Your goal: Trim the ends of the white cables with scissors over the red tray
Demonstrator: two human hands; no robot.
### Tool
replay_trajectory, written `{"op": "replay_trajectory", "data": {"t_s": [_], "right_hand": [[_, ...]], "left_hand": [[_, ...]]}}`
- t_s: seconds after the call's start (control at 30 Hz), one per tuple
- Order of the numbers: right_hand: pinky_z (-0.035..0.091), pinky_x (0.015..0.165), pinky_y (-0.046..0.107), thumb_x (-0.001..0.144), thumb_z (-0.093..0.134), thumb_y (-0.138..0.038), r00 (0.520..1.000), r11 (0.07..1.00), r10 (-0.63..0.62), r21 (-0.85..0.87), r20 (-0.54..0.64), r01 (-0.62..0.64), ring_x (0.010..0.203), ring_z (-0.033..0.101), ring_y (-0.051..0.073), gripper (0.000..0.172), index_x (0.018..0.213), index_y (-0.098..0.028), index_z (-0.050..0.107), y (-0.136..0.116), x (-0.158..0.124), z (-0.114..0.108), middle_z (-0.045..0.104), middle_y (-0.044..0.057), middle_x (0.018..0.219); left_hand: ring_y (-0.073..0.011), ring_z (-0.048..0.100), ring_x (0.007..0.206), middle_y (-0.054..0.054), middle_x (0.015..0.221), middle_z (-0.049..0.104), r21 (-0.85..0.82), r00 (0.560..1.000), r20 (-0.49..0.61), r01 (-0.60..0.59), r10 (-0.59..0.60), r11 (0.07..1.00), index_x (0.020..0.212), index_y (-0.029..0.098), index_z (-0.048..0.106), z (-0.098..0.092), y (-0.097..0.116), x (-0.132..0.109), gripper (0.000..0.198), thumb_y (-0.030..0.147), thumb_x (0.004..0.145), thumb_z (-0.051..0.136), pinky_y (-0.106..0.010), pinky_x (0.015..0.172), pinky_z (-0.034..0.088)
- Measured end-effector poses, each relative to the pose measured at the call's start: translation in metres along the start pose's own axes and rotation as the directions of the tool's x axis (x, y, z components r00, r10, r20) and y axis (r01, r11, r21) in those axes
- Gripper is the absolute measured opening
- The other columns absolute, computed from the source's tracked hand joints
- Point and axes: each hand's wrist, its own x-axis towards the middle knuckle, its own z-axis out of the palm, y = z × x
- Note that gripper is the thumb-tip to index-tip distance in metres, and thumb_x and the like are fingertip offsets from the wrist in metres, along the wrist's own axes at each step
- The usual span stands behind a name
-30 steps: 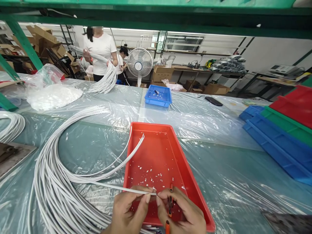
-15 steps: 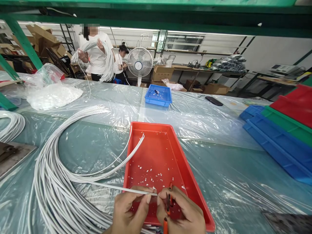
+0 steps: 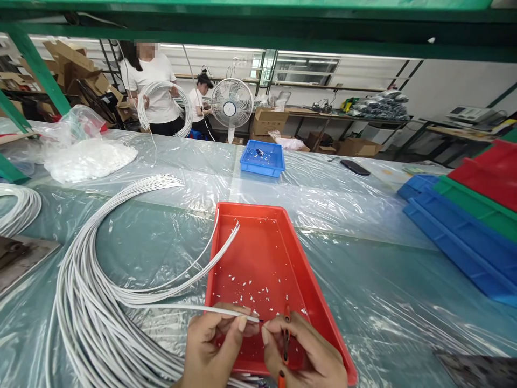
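Note:
My left hand (image 3: 216, 345) pinches a white cable (image 3: 189, 307) between thumb and fingertips, close to the cable's end. A short dark bit shows at the tip. Just right of that tip, the thumb and forefinger of my right hand (image 3: 311, 350) are pressed together. An orange-and-black hand tool (image 3: 286, 345), apparently small pliers or cutters, is held in the right hand; its jaws are hard to make out. Both hands are over the near end of a red tray (image 3: 323, 302) with white scraps in it. The cable runs back to a big looped bundle of white cables (image 3: 86, 285).
Several cable ends lie over the tray's left edge. Beyond are a blue tray (image 3: 262, 171), a white heap (image 3: 91, 159) and a dark phone-like object (image 3: 354, 166). Stacked bins (image 3: 464, 215) stand at right. Across the table, a person (image 3: 151, 91) holds a coil of cable near a fan (image 3: 231, 102).
My right hand has shifted slightly right, away from the cable, and the dark tip now shows. The tool has turned a little. Across the table, the person has lowered the coil.

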Motion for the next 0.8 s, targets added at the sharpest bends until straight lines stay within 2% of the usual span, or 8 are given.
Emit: {"op": "replay_trajectory", "data": {"t_s": [0.23, 0.5, 0.63, 0.8], "right_hand": [[0.039, 0.048, 0.018, 0.068, 0.057, -0.005, 0.997, 0.999, 0.024, 0.031, -0.072, -0.022, 0.049, 0.049, 0.009, 0.017, 0.075, -0.020, 0.060, -0.0030, 0.0020, 0.0044, 0.053, -0.004, 0.060], [0.041, 0.050, 0.018, 0.065, 0.054, -0.002, 0.995, 0.998, -0.047, -0.032, -0.091, 0.045, 0.050, 0.050, 0.009, 0.021, 0.076, -0.020, 0.059, -0.0026, 0.0017, 0.0044, 0.055, -0.003, 0.060], [0.041, 0.050, 0.017, 0.067, 0.054, -0.003, 0.994, 0.996, -0.066, -0.067, -0.085, 0.061, 0.051, 0.050, 0.009, 0.019, 0.075, -0.020, 0.056, 0.0010, 0.0008, 0.0053, 0.053, -0.003, 0.060], [0.038, 0.046, 0.018, 0.069, 0.053, -0.004, 0.991, 0.986, -0.123, -0.123, -0.056, 0.116, 0.048, 0.046, 0.009, 0.015, 0.074, -0.018, 0.053, 0.0029, 0.0013, 0.0053, 0.051, -0.002, 0.058]], "left_hand": [[-0.0151, 0.067, 0.060, -0.003, 0.072, 0.074, 0.022, 0.997, 0.036, -0.067, 0.066, 0.998, 0.080, 0.018, 0.069, -0.0021, -0.0021, -0.0013, 0.010, 0.015, 0.076, 0.060, -0.020, 0.059, 0.055], [-0.0153, 0.068, 0.064, -0.002, 0.073, 0.074, 0.203, 0.952, 0.132, -0.298, 0.276, 0.933, 0.085, 0.019, 0.069, -0.0064, 0.0000, 0.0006, 0.021, 0.006, 0.074, 0.058, -0.019, 0.062, 0.054], [-0.0148, 0.069, 0.066, -0.002, 0.075, 0.074, 0.220, 0.946, 0.178, -0.307, 0.272, 0.926, 0.087, 0.020, 0.069, -0.0071, -0.0003, 0.0011, 0.024, 0.003, 0.074, 0.057, -0.018, 0.064, 0.054], [-0.0155, 0.068, 0.068, -0.003, 0.078, 0.074, 0.173, 0.953, 0.135, -0.292, 0.271, 0.941, 0.087, 0.020, 0.068, -0.0059, -0.0025, 0.0002, 0.022, 0.006, 0.075, 0.057, -0.019, 0.064, 0.054]]}}
